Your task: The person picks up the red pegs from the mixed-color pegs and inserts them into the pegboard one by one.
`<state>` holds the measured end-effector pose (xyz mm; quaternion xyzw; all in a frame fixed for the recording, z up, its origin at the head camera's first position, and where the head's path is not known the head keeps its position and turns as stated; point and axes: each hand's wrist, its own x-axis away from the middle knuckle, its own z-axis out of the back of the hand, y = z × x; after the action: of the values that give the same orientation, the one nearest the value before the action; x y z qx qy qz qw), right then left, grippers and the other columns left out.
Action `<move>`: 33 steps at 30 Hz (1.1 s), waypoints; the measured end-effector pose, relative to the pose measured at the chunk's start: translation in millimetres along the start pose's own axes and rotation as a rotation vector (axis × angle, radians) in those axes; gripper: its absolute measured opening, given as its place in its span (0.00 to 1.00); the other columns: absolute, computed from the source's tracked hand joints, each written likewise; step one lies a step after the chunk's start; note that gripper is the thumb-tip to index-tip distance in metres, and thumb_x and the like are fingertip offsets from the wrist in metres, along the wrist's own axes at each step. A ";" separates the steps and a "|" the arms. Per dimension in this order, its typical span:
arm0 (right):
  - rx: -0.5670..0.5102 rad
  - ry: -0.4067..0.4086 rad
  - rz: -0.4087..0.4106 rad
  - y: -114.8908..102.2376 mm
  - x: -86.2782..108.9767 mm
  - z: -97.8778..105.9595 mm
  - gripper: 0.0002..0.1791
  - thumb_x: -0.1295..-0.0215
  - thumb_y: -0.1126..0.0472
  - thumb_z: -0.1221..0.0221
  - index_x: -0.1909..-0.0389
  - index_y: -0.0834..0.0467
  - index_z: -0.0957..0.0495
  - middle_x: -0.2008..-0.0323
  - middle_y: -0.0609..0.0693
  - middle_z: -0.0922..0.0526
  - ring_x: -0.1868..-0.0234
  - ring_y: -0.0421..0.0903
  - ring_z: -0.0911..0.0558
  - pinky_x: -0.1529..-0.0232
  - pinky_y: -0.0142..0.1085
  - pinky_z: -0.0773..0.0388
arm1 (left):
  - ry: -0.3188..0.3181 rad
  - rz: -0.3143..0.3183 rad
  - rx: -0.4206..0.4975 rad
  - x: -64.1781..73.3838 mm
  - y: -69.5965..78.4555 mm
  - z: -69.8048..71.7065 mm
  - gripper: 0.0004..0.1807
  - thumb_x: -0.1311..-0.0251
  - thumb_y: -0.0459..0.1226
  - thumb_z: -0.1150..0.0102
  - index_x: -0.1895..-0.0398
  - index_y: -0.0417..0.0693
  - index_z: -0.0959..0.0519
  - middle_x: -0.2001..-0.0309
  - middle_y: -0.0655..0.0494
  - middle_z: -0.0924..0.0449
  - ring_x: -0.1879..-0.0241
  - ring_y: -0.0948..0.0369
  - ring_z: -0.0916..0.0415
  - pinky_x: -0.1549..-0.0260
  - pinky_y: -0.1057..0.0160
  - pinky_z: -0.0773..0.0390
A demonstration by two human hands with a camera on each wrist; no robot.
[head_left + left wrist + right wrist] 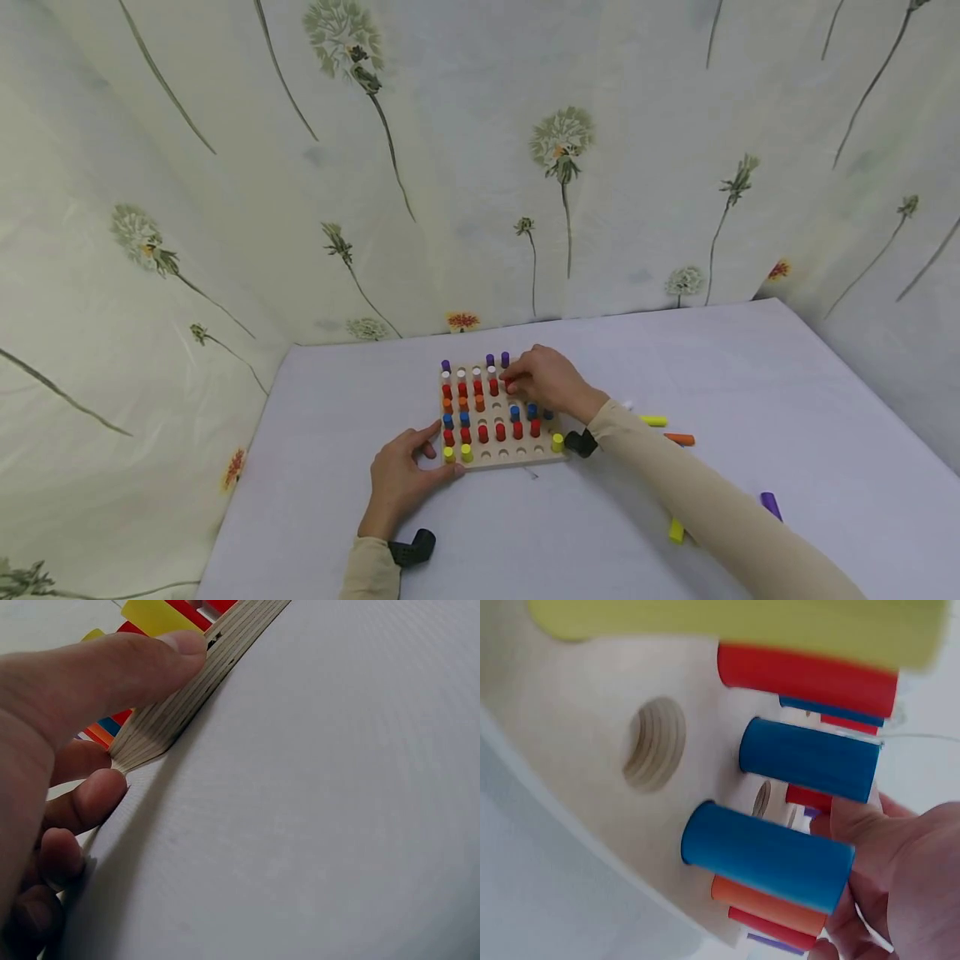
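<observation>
A wooden pegboard (513,462) lies on the table with rows of coloured pegs standing in its holes. My left hand (405,475) holds the board's near left corner, thumb on the front edge and index finger at the left side. In the left wrist view the thumb (161,664) presses the plywood edge beside a yellow peg (161,616). Over the far right part of the board, my right hand (551,379) pinches a red peg (509,385) at the end of the red row. Whether it sits in its hole is hidden by the fingers.
Loose pegs lie right of the board: a yellow peg (653,421), an orange peg (680,438), a purple peg (771,506) and another yellow peg (677,531), partly beside the right sleeve (697,492). A dandelion-print cloth (465,167) hangs behind the white table (322,417).
</observation>
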<state>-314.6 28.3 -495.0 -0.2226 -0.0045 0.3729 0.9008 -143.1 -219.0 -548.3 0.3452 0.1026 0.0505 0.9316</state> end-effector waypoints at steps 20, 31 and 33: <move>0.007 -0.097 0.080 16.6 43.0 47.5 0.08 0.38 0.55 0.33 0.59 0.50 0.11 0.69 0.37 0.16 0.64 0.38 0.24 0.61 0.36 0.28 | -0.006 0.000 -0.010 0.5 2.4 1.2 0.42 0.63 0.63 0.24 0.39 0.64 0.20 0.74 0.70 0.28 0.75 0.66 0.37 0.73 0.65 0.40; 0.052 -0.194 0.046 35.9 120.6 77.9 0.03 0.42 0.56 0.30 0.68 0.45 0.14 0.72 0.31 0.21 0.66 0.35 0.26 0.64 0.33 0.26 | 0.008 -0.017 -0.011 0.6 1.7 0.7 0.42 0.63 0.63 0.24 0.39 0.64 0.20 0.74 0.69 0.27 0.75 0.65 0.36 0.72 0.64 0.39; 0.046 -0.263 0.032 39.0 134.2 82.0 0.05 0.42 0.57 0.30 0.71 0.43 0.16 0.73 0.30 0.22 0.68 0.34 0.26 0.64 0.32 0.26 | 0.005 -0.012 -0.011 0.8 1.5 1.2 0.42 0.63 0.63 0.24 0.39 0.64 0.21 0.73 0.69 0.27 0.75 0.65 0.36 0.71 0.64 0.39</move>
<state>-258.1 175.6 -458.0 -0.1511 -0.1106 0.4131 0.8912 -142.1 -218.5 -546.6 0.3393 0.1069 0.0465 0.9334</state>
